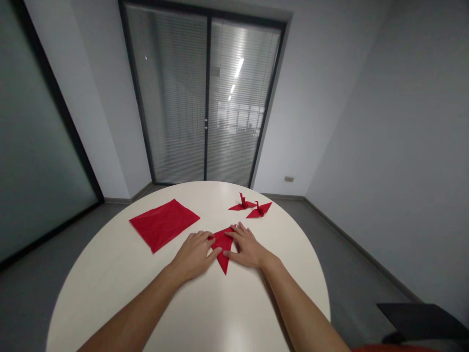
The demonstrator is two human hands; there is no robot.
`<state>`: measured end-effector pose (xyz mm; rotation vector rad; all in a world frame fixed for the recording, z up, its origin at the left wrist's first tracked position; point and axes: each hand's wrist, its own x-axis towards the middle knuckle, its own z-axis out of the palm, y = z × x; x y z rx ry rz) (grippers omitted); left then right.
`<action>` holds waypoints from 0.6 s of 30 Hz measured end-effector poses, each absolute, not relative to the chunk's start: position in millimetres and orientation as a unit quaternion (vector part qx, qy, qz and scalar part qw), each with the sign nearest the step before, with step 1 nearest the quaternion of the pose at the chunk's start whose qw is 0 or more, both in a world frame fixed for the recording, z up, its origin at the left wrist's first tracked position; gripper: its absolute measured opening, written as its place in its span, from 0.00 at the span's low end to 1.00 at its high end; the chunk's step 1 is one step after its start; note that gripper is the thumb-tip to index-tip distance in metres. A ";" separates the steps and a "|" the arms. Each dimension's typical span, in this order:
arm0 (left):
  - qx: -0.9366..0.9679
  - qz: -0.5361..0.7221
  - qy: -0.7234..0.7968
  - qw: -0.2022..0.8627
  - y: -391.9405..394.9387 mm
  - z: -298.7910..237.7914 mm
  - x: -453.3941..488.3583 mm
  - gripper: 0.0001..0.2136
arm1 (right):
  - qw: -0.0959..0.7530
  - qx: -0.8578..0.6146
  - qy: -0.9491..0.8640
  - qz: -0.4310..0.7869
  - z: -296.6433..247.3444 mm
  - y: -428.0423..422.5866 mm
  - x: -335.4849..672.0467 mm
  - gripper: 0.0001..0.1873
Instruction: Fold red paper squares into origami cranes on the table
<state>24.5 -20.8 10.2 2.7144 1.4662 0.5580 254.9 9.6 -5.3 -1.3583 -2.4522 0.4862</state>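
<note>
On the table [190, 318], near its middle, the folded paper [223, 243] lies between left hand [196, 253] and right hand [247, 247], both half-open, fingertips resting on its sides without gripping. Probably light, thin, easily creased; best held by its edges.

Text: none legible | labels, brands: none | numbers, signs: none (not a single readable character)
</note>
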 end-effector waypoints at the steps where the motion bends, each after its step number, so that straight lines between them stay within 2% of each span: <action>1: 0.866 0.178 0.468 0.003 -21.1 10.5 24.7 0.21 | 0.146 -0.469 -0.853 0.173 -5.1 9.7 255.4 0.43; 8: 0.858 0.180 0.481 0.011 -17.9 3.9 19.7 0.23 | 0.173 -0.435 -0.868 0.165 5.1 7.9 255.3 0.39; 12: 0.857 0.185 0.481 0.015 -16.2 -0.8 17.5 0.25 | 0.197 -0.410 -0.878 0.149 9.2 7.4 255.1 0.32; 18: 0.864 0.198 0.463 0.019 -14.7 -3.9 16.8 0.18 | 0.218 -0.407 -0.876 0.140 8.7 9.2 254.5 0.22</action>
